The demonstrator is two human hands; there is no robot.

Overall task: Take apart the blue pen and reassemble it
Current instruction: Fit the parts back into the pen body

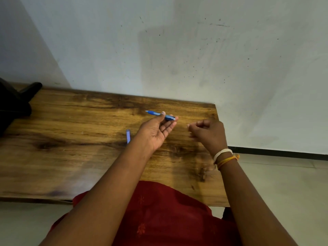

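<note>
The left hand [157, 132] is turned palm up above the wooden table [74, 139], its thumb pressing the blue pen [159, 114] down onto the fingertips, so the pen is pinched across the top of that hand. The pen lies nearly level, with its pointed tip sticking out past the thumb on the side away from the right hand, and its blunt darker end reaching just beyond the fingertips toward the right hand. The right hand [206, 133] hovers beside the left, apart from the pen, with its fingers curled in and thumb and forefinger drawn together; it may hold some small part, but the view is too coarse to tell. Just outside the left wrist, a small blue pen piece [128, 136] lies flat on the table, partly hidden by the forearm. White and orange thread bands [225, 157] circle the right wrist.
</note>
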